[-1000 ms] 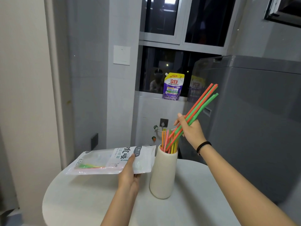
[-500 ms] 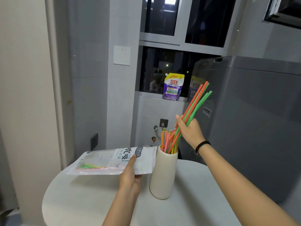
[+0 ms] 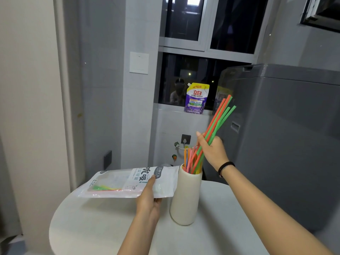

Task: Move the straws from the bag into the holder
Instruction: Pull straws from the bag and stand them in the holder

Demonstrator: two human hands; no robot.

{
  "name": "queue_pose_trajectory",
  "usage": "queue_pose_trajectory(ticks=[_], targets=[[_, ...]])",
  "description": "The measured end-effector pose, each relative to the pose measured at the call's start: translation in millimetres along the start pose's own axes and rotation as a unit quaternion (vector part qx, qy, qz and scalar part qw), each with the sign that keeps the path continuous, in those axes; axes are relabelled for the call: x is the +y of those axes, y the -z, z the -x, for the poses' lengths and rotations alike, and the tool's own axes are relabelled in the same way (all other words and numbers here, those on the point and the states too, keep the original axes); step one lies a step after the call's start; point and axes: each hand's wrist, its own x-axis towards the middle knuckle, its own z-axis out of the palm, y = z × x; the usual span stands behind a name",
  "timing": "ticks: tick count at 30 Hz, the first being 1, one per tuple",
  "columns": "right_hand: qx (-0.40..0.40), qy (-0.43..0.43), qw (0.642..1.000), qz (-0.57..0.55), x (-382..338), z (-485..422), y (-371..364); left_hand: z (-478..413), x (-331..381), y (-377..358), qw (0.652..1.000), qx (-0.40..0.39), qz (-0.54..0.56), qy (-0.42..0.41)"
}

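My right hand [image 3: 211,151] grips a bunch of orange and green straws [image 3: 219,117], their lower ends inside the mouth of the cream holder [image 3: 185,197], their tops leaning up to the right. Several more straws [image 3: 188,160] stand in the holder. My left hand [image 3: 148,198] holds the white straw bag [image 3: 127,182] flat above the round white table [image 3: 95,223], left of the holder, its open end near the holder's rim. A few green, yellow and orange straws [image 3: 104,188] show through the bag's clear window.
A grey washing machine [image 3: 287,137] stands close behind and right of the table. A purple detergent pouch [image 3: 196,98] sits on the window sill. A wall and door frame are at the left.
My right hand has lowered the bunch of straws a little deeper into the holder and stood it more upright. The bag and my left hand have stayed in place.
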Motion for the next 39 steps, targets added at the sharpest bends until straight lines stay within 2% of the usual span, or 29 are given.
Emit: queue_pose_trajectory(ticks=[6, 10, 14, 19, 23, 27, 30, 34, 39], targets=[[-0.014, 0.005, 0.999, 0.052, 3, 1, -3, -2, 2, 1, 1.0, -0.002, -0.005, -0.002], [-0.051, -0.037, 0.998, 0.005, 16, 8, -9, -1, 2, 1, 1.0, -0.002, -0.007, -0.001], [-0.101, -0.01, 0.994, -0.033, 23, 16, -10, -1, 2, 0, 1.0, -0.003, 0.002, -0.001], [-0.137, -0.025, 0.989, -0.053, 28, 18, -10, 0, 2, 0, 1.0, -0.007, 0.013, 0.003], [-0.129, -0.006, 0.992, -0.011, 26, 17, -9, 0, 2, -1, 1.0, -0.001, 0.016, 0.003], [-0.094, 0.017, 0.995, -0.025, 17, 12, -8, 0, 2, 0, 1.0, -0.001, 0.016, 0.002], [-0.09, 0.051, 0.994, 0.032, 10, 13, -9, 1, 3, 0, 1.0, -0.003, 0.014, 0.005], [-0.125, 0.072, 0.971, 0.191, 17, 21, -10, 2, 3, 1, 1.0, -0.002, 0.01, 0.007], [-0.091, 0.084, 0.974, 0.191, 16, 27, -9, 3, 5, 0, 1.0, 0.0, 0.008, 0.007]])
